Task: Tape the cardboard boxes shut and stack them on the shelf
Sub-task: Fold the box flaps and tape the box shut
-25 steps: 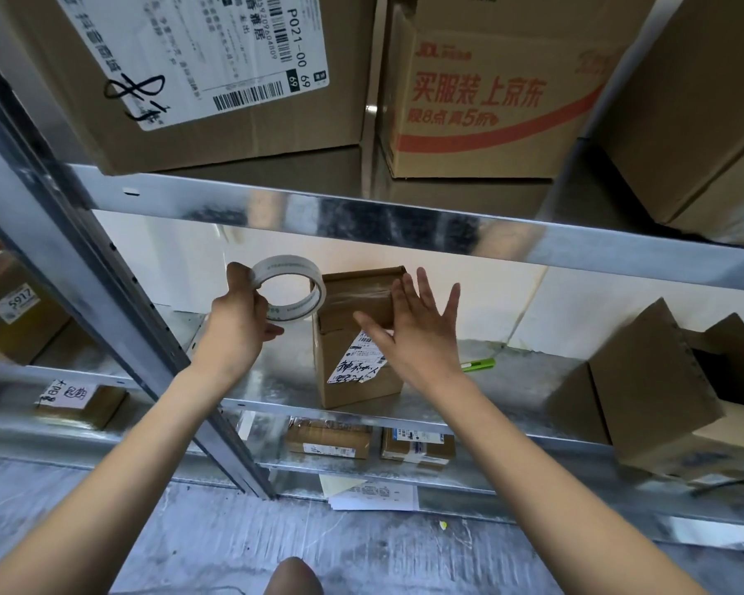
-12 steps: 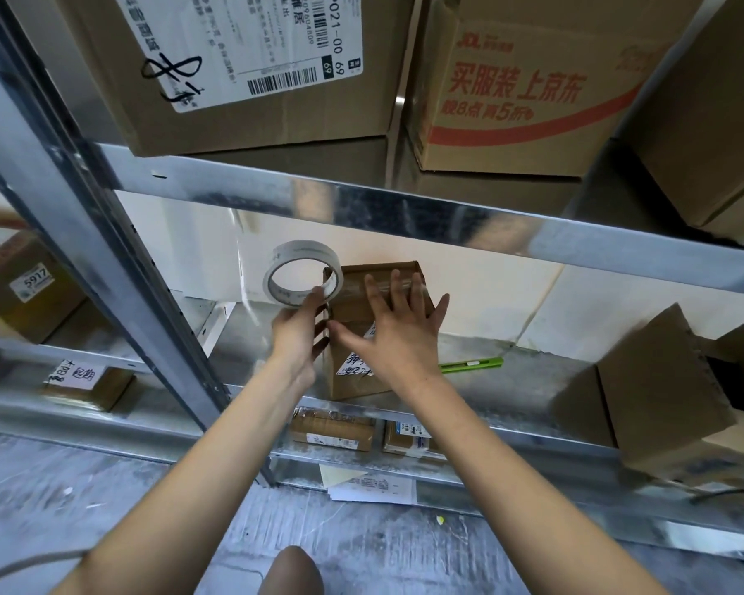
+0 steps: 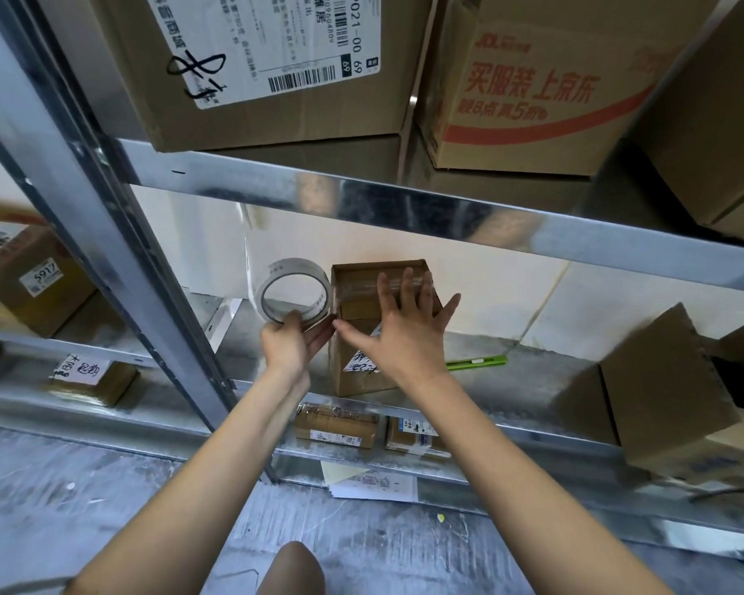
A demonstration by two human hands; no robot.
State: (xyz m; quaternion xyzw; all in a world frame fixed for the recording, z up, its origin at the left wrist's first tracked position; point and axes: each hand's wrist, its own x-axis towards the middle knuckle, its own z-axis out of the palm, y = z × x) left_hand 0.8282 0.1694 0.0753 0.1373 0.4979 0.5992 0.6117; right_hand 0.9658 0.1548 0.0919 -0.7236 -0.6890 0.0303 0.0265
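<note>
A small cardboard box (image 3: 364, 332) stands on the metal shelf (image 3: 533, 367). The right hand (image 3: 400, 332) lies flat on its taped top, fingers spread. Just beside it, the left hand (image 3: 291, 343) pinches a tape roll (image 3: 295, 292) touching the box's left edge.

Both forearms extended forward. Left hand (image 3: 291, 344) curled, thumb and fingers pinching. Right hand (image 3: 400, 332) flat, palm down, fingers straight and spread.
</note>
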